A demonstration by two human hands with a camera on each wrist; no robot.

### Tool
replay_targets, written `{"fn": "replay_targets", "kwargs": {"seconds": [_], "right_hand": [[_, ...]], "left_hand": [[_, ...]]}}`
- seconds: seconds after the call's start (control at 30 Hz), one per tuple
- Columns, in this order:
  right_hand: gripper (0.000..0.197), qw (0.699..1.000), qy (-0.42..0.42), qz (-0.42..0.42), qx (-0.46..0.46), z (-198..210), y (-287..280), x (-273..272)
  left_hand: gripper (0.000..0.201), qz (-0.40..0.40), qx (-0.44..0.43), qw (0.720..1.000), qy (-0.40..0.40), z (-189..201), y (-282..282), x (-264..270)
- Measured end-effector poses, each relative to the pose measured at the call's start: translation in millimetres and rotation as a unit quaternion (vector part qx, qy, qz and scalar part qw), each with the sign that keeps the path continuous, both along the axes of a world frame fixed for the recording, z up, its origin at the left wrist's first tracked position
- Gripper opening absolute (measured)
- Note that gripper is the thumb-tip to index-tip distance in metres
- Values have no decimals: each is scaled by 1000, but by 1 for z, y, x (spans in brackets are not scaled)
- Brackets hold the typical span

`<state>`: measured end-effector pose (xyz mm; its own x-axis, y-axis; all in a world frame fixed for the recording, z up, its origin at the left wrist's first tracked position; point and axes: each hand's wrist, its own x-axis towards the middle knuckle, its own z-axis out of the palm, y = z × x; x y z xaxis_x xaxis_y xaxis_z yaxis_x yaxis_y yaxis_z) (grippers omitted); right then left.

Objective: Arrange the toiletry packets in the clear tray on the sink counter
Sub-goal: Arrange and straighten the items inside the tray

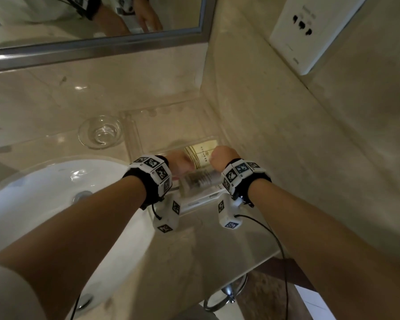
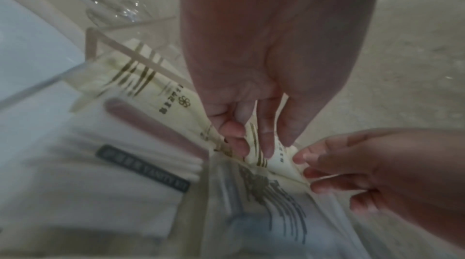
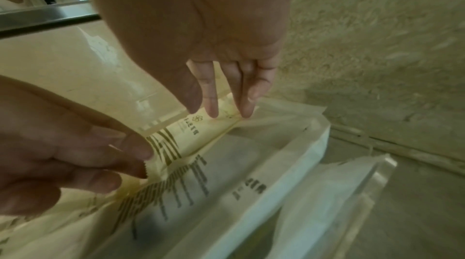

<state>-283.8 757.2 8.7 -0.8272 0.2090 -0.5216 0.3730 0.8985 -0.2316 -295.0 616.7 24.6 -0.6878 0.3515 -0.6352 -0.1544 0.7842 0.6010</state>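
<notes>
A clear tray (image 1: 132,139) sits on the counter's back right corner. Both hands hang over it, holding a cream packet with gold stripes (image 1: 202,153) low over the tray. My left hand (image 1: 180,162) pinches the packet's near, serrated end (image 3: 148,166) between thumb and fingers (image 2: 234,130). My right hand (image 1: 222,157) pinches its far end (image 3: 226,112) with the fingertips (image 2: 309,174). A second cream packet (image 2: 171,92) lies by the tray's corner (image 2: 90,44). White packets (image 2: 100,183), one labelled vanity kit, and a printed translucent one (image 3: 251,174) lie in the tray.
A small clear glass dish (image 1: 101,132) stands left of the tray. The white basin (image 1: 44,192) lies at the front left. A mirror (image 1: 90,17) hangs behind and the stone wall with a socket plate (image 1: 310,31) rises on the right. A towel ring (image 1: 226,294) hangs below the counter's edge.
</notes>
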Motion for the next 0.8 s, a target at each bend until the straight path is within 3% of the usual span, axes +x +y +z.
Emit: {"fn": "replay_targets", "kwargs": {"seconds": [0.17,0.67,0.8], "right_hand": [[32,1000,6,8,6,2,8,1],[24,998,51,-19,-9,13,11,7],[32,998,59,-24,-23,15,9,11]], "left_hand": [[30,59,36,997,-17,-6,8,-1],[33,89,46,995,-27,0,12,1],[31,117,71,989,-50,-6,10,1]]}}
